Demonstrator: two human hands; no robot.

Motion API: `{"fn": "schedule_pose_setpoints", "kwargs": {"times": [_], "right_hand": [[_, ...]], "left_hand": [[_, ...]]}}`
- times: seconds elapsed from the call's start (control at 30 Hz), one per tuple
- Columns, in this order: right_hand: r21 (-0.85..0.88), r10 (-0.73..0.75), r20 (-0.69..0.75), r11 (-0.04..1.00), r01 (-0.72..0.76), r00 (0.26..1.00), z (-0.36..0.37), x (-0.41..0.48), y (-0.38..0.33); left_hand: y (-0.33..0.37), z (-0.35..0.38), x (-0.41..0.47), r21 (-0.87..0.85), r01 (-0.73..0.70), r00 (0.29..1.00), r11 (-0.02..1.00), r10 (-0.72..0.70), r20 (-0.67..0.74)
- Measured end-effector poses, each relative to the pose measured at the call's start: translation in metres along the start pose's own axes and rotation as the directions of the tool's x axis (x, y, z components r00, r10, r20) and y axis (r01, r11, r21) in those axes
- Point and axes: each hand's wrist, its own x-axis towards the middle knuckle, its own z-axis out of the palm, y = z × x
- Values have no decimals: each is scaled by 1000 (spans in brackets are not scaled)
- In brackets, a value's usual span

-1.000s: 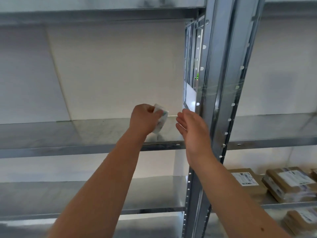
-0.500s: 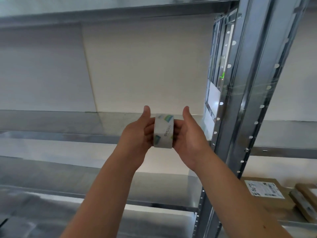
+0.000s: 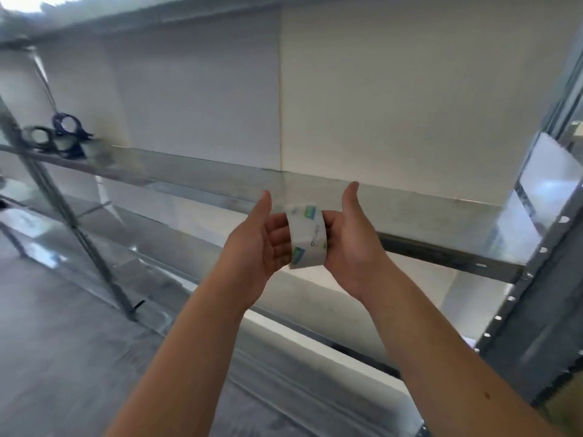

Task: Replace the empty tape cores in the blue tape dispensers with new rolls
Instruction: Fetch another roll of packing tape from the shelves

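Head view, the only one I have. One tape roll, white wrapper with green-blue marks, sits edge-on between the two palms, near frame centre, in front of the middle shelf. Left hand presses its 9 o'clock face, right hand its 3 o'clock face; thumbs up, fingers loosely curled behind it, so both hands are closed on the roll by the flats rather than pinching.

Handling, my judgement: light, stiff ring, wrapper looks slick, so it could squirt out of a palm squeeze. I would shift to a thumb through the core and fingers on the outer rim before seating it. Not fragile.

Count: one new roll. Two blue tape dispensers far off at 10 o'clock on the same shelf, one dark blue, one blurred beside it; I cannot tell whether cores sit in them. Two hands, nothing else on the shelf that I can make out
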Motion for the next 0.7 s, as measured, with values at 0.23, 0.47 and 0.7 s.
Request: {"fn": "schedule_pose_setpoints", "kwargs": {"times": [0.23, 0.47, 0.7], "right_hand": [[-46, 82, 162, 996, -75, 983, 94, 39, 38], [-46, 146, 325, 989, -139, 934, 203, 74, 73], [-134, 174, 384, 982, -132, 907, 329, 108, 117]], "left_hand": [[14, -104, -22, 1, -25, 972, 1000, 24, -234], [32, -209, -44, -20, -70, 916, 997, 56, -397], [52, -327, -62, -22, -93, 844, 995, 67, -532]]}}
